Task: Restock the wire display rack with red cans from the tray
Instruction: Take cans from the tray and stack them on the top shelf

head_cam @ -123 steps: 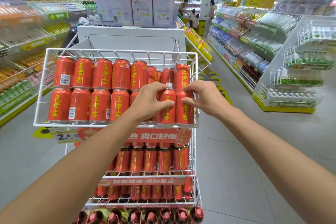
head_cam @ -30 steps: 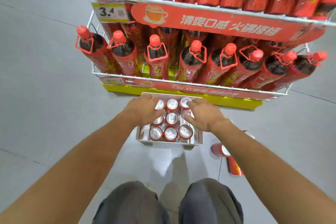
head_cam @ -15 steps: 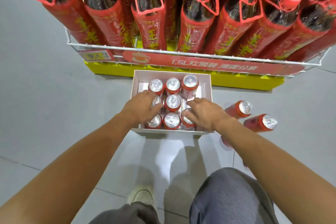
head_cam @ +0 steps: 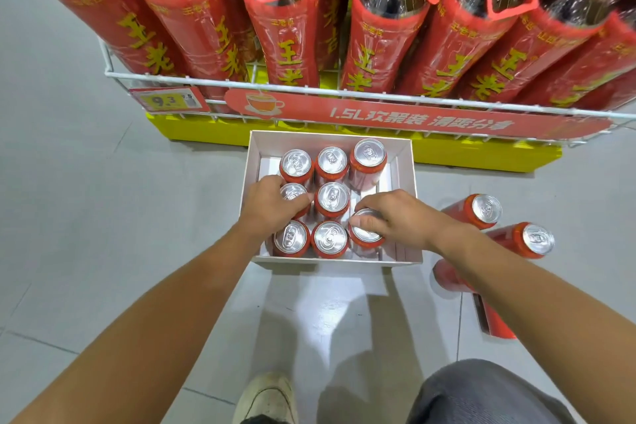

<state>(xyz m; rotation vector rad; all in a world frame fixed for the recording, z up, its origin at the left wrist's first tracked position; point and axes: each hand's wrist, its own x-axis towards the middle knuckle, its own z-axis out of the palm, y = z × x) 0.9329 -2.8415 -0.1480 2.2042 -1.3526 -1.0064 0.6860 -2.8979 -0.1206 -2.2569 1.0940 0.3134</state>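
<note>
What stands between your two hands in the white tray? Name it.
One upright red can with a silver top, the middle one in the white cardboard tray, stands between the left hand and right hand, seen in the head view.

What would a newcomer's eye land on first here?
The big red bottles leaning in the wire rack across the top. Below, a white tray on the floor holds silver-topped red cans; the left hand and right hand each grip one. Loose cans lie on the floor to its right.
</note>
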